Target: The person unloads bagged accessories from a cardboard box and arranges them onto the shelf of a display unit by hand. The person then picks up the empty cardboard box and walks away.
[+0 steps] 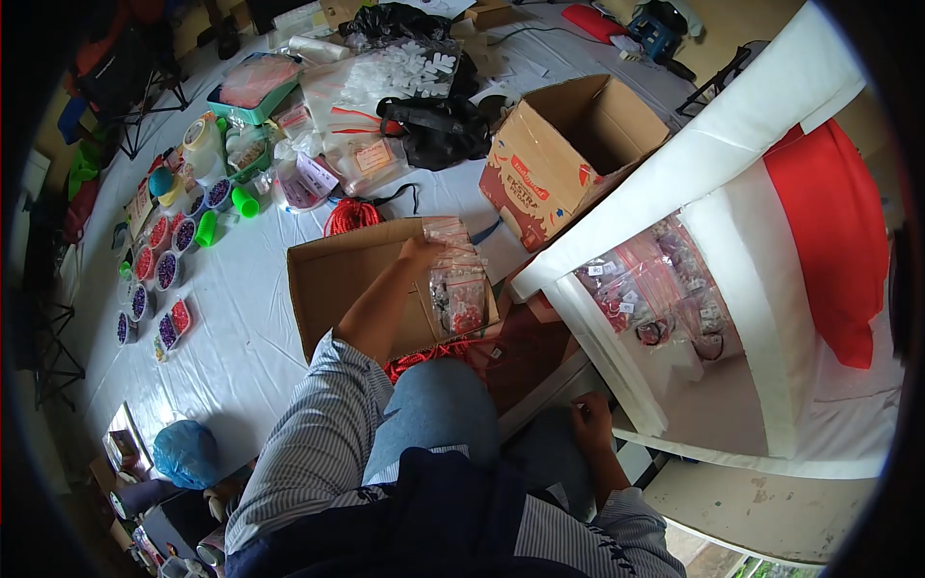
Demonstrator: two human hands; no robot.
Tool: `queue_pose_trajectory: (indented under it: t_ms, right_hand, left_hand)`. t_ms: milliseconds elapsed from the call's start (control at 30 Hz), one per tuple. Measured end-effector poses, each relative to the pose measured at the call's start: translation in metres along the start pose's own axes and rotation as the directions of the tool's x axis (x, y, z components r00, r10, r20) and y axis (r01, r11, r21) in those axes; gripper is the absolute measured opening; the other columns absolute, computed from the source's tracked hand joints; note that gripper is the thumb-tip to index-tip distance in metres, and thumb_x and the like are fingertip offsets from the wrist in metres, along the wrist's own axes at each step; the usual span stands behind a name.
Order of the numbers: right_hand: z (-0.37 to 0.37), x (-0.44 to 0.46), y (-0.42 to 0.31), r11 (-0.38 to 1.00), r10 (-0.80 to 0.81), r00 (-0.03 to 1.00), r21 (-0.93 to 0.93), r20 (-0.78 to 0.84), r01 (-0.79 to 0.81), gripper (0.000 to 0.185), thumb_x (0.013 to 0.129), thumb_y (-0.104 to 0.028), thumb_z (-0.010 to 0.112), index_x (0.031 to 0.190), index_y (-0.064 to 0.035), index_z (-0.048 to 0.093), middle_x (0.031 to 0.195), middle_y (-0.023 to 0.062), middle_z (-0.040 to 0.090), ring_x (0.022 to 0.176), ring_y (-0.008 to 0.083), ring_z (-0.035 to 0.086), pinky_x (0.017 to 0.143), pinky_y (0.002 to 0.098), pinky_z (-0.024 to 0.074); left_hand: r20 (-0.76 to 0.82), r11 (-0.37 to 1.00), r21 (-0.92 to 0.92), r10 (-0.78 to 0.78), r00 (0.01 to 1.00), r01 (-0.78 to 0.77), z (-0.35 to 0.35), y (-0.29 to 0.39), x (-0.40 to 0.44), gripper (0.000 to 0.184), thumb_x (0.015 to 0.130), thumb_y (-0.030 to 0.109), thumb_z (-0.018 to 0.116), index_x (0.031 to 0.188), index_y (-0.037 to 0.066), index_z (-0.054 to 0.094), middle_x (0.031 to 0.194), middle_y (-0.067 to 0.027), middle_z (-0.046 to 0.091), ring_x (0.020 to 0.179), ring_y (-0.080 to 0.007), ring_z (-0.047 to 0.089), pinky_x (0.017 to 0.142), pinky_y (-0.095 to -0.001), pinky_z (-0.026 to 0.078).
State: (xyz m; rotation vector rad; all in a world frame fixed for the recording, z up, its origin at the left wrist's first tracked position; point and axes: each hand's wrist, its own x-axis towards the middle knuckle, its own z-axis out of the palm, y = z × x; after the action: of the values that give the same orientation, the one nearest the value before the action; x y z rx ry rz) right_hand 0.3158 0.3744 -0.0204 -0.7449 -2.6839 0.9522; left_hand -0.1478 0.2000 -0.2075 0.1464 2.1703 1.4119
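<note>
My left hand (420, 252) reaches into a shallow open cardboard box (332, 279) in front of my knees. Its fingers are closed at the upper edge of a row of clear plastic packets (457, 289) along the box's right side. Small red, white and dark pieces show through the plastic. My right hand (590, 421) rests low by my right thigh with its fingers curled; what they hold, if anything, is hidden. Red cord (424, 358) lies between the box and my knee, and a red bundle of cord (353, 216) sits behind the box.
On the right, a white padded frame (617, 356) holds more filled plastic bags (655, 279), with red cloth (833, 241) over it. A tall open carton (540, 164) stands behind. Tubs of purple and red beads (168, 270) stand left. Bags and a black pouch (438, 130) lie farther back.
</note>
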Motion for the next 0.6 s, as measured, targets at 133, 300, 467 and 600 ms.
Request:
queue_pose_trajectory:
  t_ms: [133,300,467,600]
  right_hand:
    - [0.000,-0.001,0.002,1.000,-0.016,1.000,-0.002,-0.014,0.016,0.007,0.075,-0.005,0.062,0.081,-0.0053,0.058,0.083,0.0105,0.054,0.069,0.0251,0.055,0.062,0.0339,0.0459]
    - [-0.003,-0.001,-0.005,1.000,-0.001,1.000,0.026,0.000,0.001,0.008,0.074,-0.006,0.062,0.081,-0.0058,0.058,0.084,0.0105,0.054,0.068,0.0247,0.055,0.061,0.0336,0.0457]
    - [-0.002,-0.005,0.006,0.999,-0.046,0.998,0.025,-0.044,0.047,0.007,0.075,-0.007,0.062,0.081,-0.0061,0.058,0.085,0.0103,0.055,0.066,0.0235,0.054,0.060,0.0333,0.0457]
    - [-0.004,-0.007,0.003,0.998,-0.043,0.998,0.034,-0.056,0.045,0.009,0.075,-0.008,0.063,0.082,-0.0068,0.058,0.087,0.0109,0.055,0.071,0.0234,0.055,0.061,0.0327,0.0459]
  left_hand:
    - [0.002,0.998,-0.055,0.036,0.999,-0.035,-0.010,0.036,-0.037,0.041,0.072,0.029,0.070,0.103,0.003,0.064,0.089,-0.0098,0.067,0.083,-0.0177,0.062,0.073,-0.0337,0.048]
    - [0.041,0.981,-0.191,0.050,0.998,-0.042,-0.033,0.068,-0.074,0.034,0.075,0.025,0.070,0.101,0.004,0.064,0.084,-0.0015,0.064,0.074,-0.0132,0.057,0.066,-0.0301,0.046]
    - [0.045,0.872,-0.466,0.193,0.980,-0.150,-0.063,0.078,-0.098,0.018,0.084,0.025,0.064,0.098,0.013,0.063,0.075,0.0079,0.056,0.061,-0.0046,0.045,0.054,-0.0227,0.034]
    - [-0.108,0.744,-0.627,0.212,0.971,-0.232,-0.085,0.127,-0.159,0.013,0.087,0.027,0.062,0.093,0.016,0.062,0.073,0.0101,0.054,0.057,-0.0020,0.039,0.051,-0.0204,0.028]
